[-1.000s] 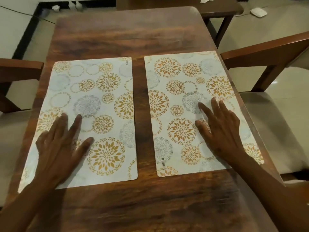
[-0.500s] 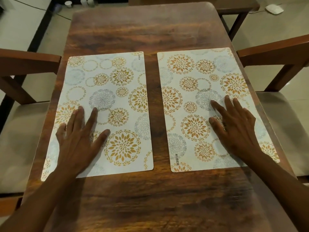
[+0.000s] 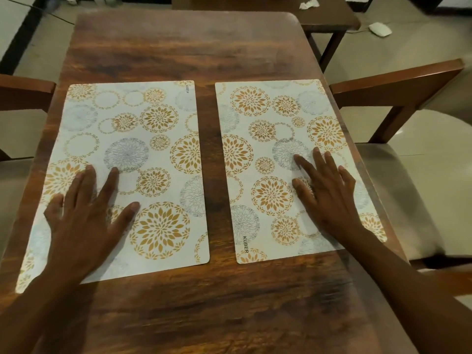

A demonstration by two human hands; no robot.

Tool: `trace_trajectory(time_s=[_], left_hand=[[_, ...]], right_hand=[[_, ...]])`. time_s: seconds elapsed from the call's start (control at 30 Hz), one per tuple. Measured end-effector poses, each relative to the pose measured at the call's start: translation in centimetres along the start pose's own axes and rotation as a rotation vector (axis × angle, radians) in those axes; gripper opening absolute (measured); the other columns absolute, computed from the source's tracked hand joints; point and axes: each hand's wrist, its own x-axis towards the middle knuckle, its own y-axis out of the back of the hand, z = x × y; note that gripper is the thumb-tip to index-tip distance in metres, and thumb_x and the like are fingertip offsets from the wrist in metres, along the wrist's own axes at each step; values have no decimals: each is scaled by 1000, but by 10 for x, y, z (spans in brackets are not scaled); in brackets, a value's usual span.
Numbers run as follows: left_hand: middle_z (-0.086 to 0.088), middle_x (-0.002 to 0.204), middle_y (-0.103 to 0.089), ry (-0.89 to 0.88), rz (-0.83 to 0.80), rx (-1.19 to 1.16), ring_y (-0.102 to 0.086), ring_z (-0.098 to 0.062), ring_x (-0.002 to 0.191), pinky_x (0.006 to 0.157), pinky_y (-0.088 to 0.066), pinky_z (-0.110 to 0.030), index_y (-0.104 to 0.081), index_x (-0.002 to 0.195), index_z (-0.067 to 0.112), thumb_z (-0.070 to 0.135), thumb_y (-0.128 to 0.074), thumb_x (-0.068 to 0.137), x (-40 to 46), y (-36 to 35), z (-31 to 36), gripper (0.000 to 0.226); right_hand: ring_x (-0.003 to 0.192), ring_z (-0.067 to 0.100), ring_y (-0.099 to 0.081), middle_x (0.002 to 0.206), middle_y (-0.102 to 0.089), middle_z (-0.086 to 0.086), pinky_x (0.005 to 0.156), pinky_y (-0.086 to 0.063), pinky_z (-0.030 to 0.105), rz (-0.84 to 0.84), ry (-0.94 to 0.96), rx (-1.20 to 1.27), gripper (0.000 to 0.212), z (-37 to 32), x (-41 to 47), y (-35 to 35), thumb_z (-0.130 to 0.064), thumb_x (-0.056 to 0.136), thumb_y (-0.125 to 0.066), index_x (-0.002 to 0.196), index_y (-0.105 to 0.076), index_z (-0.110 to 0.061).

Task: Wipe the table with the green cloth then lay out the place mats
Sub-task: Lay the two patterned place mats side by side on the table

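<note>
Two white place mats with gold and grey flower circles lie flat side by side on the dark wooden table [image 3: 184,49], with a strip of wood between them. My left hand [image 3: 89,215] rests palm down on the near part of the left mat [image 3: 143,139], fingers spread. My right hand [image 3: 329,192] lies palm down on the near right part of the right mat [image 3: 265,129], fingers apart. Neither hand holds anything. No green cloth is in view.
A wooden chair with a pale seat [image 3: 398,80] stands close on the right, another chair [image 3: 23,85] on the left. A second dark table [image 3: 329,19] stands beyond the far end. A white object [image 3: 380,29] lies on the tiled floor.
The view has shifted a little, so table and mats sit slightly differently in the frame. Both hands stay flat on the same spots of their mats.
</note>
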Motion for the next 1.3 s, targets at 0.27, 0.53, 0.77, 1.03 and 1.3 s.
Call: trace_trajectory(time_s=[0.27, 0.53, 0.77, 1.03, 1.3], left_hand=[[-10, 178, -7, -10, 8, -44, -7, -31, 165, 127, -11, -68, -10, 170, 42, 77, -29, 98, -1, -4, -4, 82], [-7, 179, -5, -5, -8, -65, -4, -29, 166, 129, -10, -68, -7, 168, 49, 79, -28, 97, 1, -7, -9, 80], [-6, 180, -4, -6, -16, -67, -4, -28, 166, 129, -9, -67, -7, 168, 50, 79, -29, 97, 1, -8, -13, 80], [-9, 179, -4, -9, -17, -5, -6, -29, 166, 127, -12, -66, -5, 170, 43, 79, -23, 98, 0, -3, -5, 82], [0, 180, 8, 15, -52, 14, 9, -20, 166, 130, -5, -63, 6, 168, 49, 81, -22, 98, -2, -1, -5, 81]], right_hand=[[165, 14, 2, 179, -6, -6, 131, -4, 51, 26, -35, 13, 59, 2, -1, 0, -66, 109, -24, 165, -22, -49], [165, 14, 2, 179, -5, -7, 131, -3, 52, 19, -35, 21, 59, 6, -1, 2, -66, 109, -24, 165, -22, -50], [165, 13, 2, 179, -5, -8, 131, -3, 52, -11, 8, 21, 60, 13, 2, 7, -67, 107, -22, 164, -23, -49], [165, 14, 2, 179, -3, -7, 130, -8, 53, -29, 16, 18, 61, 12, 0, 11, -67, 107, -22, 165, -19, -50], [165, 22, -5, 179, -7, 0, 127, -15, 58, -41, 28, -4, 61, 10, -2, 12, -66, 107, -21, 165, -13, -52]])
